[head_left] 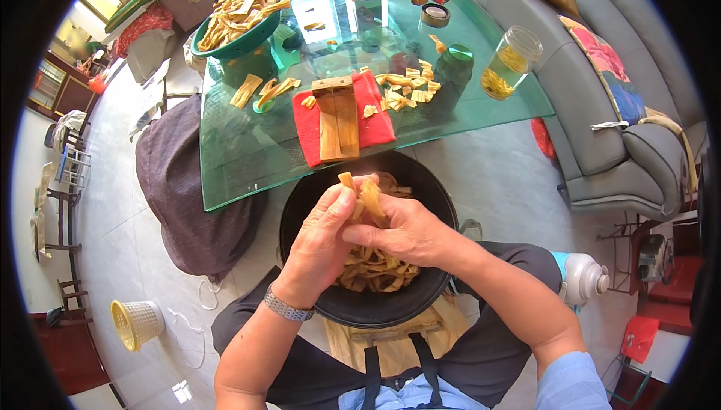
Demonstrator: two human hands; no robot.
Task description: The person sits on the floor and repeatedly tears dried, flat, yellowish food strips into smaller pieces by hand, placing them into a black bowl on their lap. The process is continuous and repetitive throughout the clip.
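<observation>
My left hand [323,222] and my right hand [413,228] meet over a black round tub [439,203]. The left pinches a yellowish dried strip [346,180] that pokes up between thumb and fingers. A folded strip [372,201] of the same kind is in the right hand's fingers. Many more curled strips [381,275] lie in the tub below. Just beyond, on the glass table's near edge, a wooden block tool [338,121] rests on a red cloth [373,121]. Short cut pieces [402,93] are scattered to its right.
A green basin [244,46] heaped with strips stands at the far left of the glass table [248,162]. A clear jar [512,64] with yellow contents is at its right. Dark cloth [199,192] drapes at left, near a yellow basket [137,324]. A grey sofa [593,140] borders the right.
</observation>
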